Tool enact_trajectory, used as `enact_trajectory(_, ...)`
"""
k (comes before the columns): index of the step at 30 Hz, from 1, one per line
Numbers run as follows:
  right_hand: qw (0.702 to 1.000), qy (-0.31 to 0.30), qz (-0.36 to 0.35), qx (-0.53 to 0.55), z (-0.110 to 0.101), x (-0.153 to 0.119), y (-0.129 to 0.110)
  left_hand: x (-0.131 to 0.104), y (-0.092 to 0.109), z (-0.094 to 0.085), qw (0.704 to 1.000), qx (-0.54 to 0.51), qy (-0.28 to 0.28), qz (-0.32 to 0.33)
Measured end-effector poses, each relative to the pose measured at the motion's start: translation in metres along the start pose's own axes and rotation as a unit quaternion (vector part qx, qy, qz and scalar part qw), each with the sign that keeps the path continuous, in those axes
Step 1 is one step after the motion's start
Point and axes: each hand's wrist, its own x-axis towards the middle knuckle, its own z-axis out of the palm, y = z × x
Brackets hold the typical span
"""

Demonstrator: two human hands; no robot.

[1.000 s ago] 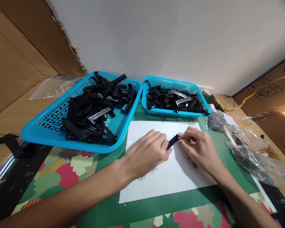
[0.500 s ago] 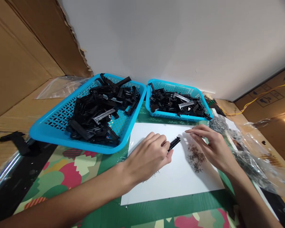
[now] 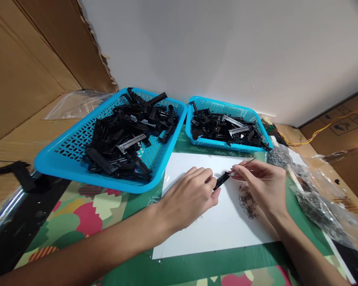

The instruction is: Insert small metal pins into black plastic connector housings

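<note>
Above a white sheet [image 3: 220, 230], my left hand [image 3: 193, 194] is closed on a black plastic part [image 3: 222, 180], whose far end sticks out to the right. My right hand [image 3: 262, 182] pinches a thin metal tool [image 3: 250, 160], its tip at the far end of the black part. Small dark wire pieces [image 3: 248, 201] lie in a loose pile on the sheet under my right hand. A few more tiny pieces [image 3: 198, 219] show beside my left hand, partly hidden by it.
Two blue baskets of black parts stand behind the sheet, a large one [image 3: 56, 171] at left and a smaller one [image 3: 232, 147] at right. Plastic bags [image 3: 319, 206] of small metal pieces lie at right. Another black part [image 3: 20, 174] rests at far left.
My right hand has moved left and turned, bringing the thin tool to the end of the black part. My left hand keeps its hold almost in place. The view has shifted slightly.
</note>
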Motion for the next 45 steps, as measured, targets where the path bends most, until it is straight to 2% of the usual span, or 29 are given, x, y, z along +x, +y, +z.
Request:
enact_trajectory(8,0.993,0.041,-0.066,-0.09,0.004,-0.008,0.001,0.0,0.002,-0.001,0.999,-0.04,0.003,-0.028)
enact_trajectory(12,0.985,0.043,-0.097,-0.137,0.005,-0.01,0.004,0.0,0.003,-0.001,0.999,-0.039,0.002,-0.028)
enact_trajectory(17,0.986,0.04,-0.085,-0.138,0.006,-0.009,0.002,0.002,0.003,-0.002,0.999,-0.042,-0.017,-0.03)
enact_trajectory(21,0.987,0.034,-0.081,-0.134,0.007,-0.009,-0.001,0.002,0.002,-0.002,0.999,-0.042,0.002,-0.024)
enact_trajectory(23,0.987,0.028,-0.08,-0.134,0.007,-0.008,-0.001,0.001,0.001,-0.001,0.999,-0.033,0.016,-0.008)
enact_trajectory(27,0.984,0.016,-0.094,-0.152,0.007,-0.008,-0.001,0.0,-0.001,0.001,1.0,0.001,-0.003,0.029)
enact_trajectory(35,0.975,0.006,-0.117,-0.189,0.012,-0.005,-0.005,0.0,0.0,-0.001,0.999,-0.039,0.016,-0.015)
enact_trajectory(41,0.975,-0.022,-0.122,-0.184,0.011,-0.003,-0.005,0.0,-0.001,0.0,1.0,0.004,-0.001,0.018)
enact_trajectory(45,0.979,-0.018,-0.123,-0.164,0.01,-0.004,-0.001,0.0,-0.001,0.001,1.0,-0.015,0.001,0.004)
